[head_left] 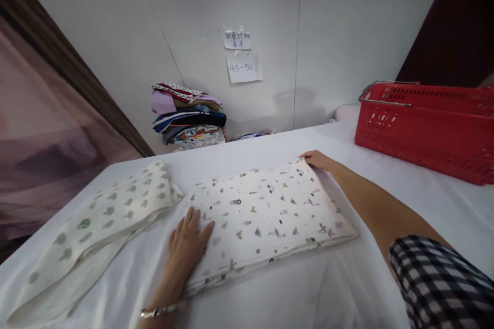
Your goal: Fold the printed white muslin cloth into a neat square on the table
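Note:
A white cloth with small printed figures [254, 216] lies folded in layers on the white-covered table. My left hand [189, 244] rests palm down on its left edge, fingers spread, with a metal bracelet at the wrist. At the cloth's far right corner, my right hand [314, 159] has its fingers closed on the edge. A second folded cloth, white with grey-green spots [111, 211], lies to the left, its layers fanned out toward the near left.
A red plastic basket [420, 131] stands at the right. Behind the table's far edge [239, 150] rises a stack of folded clothes [189, 115]. Two paper signs [244, 68] hang on the wall. Pink sheer fabric [50, 139] hangs at the left.

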A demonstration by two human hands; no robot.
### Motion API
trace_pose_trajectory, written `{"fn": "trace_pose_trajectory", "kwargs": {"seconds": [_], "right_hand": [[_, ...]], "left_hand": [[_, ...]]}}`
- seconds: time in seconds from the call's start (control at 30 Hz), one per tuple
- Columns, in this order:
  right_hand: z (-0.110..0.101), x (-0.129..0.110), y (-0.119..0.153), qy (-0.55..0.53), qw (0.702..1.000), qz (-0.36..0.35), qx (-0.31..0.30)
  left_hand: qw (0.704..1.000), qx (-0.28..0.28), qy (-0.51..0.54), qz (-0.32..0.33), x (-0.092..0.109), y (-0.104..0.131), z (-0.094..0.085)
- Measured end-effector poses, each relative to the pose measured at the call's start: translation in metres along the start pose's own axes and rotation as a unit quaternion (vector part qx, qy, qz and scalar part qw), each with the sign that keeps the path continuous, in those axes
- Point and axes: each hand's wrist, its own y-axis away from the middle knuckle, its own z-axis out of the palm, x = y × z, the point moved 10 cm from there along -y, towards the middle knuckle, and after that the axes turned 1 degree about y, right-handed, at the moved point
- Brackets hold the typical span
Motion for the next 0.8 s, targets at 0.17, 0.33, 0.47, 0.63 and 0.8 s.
{"fn": "trace_pose_trajectory", "kwargs": {"seconds": [0.17,0.33,0.47,0.63,0.8], "right_hand": [[-0.005,-0.002,-0.007,0.038,0.998,-0.014,0.042],[-0.009,0.003,-0.009,0.058,0.995,-0.001,0.077],[-0.008,0.004,-0.008,0.062,0.995,0.002,0.074],[-0.010,0.001,-0.004,0.063,0.995,0.002,0.078],[-0.012,0.004,0.001,0.047,0.997,0.009,0.060]], "left_hand": [[1.000,-0.008,-0.004,-0.007,-0.002,0.000,0.002],[1.000,-0.003,0.002,0.002,-0.001,0.001,0.002],[1.000,0.007,0.016,0.000,0.001,0.003,-0.003],[0.999,-0.013,0.037,-0.009,0.003,0.005,-0.001],[0.990,-0.054,0.131,-0.029,-0.005,0.000,-0.003]]}}
